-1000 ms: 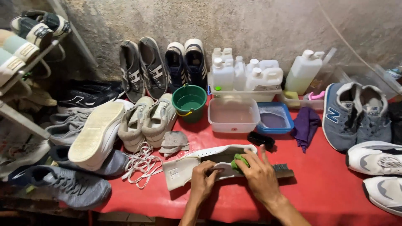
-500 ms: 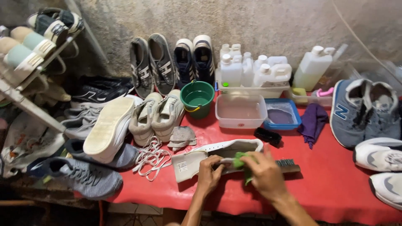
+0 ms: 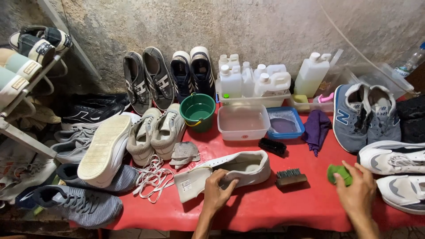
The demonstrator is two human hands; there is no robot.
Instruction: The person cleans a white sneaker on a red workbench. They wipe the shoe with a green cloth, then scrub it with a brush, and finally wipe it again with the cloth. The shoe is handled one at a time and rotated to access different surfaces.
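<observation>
White shoe (image 3: pixel 230 170) on its side under gripping left hand (image 3: pixel 217 191); right hand (image 3: pixel 356 192) apart, pinching green cloth (image 3: pixel 338 173).

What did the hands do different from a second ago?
The right hand carried the green cloth off the white shoe, out to the right, near the white sneakers. That uncovered the wooden brush beside the shoe. The left hand stayed gripping the white shoe. The tubs, bottles and other shoes did not move.
</observation>
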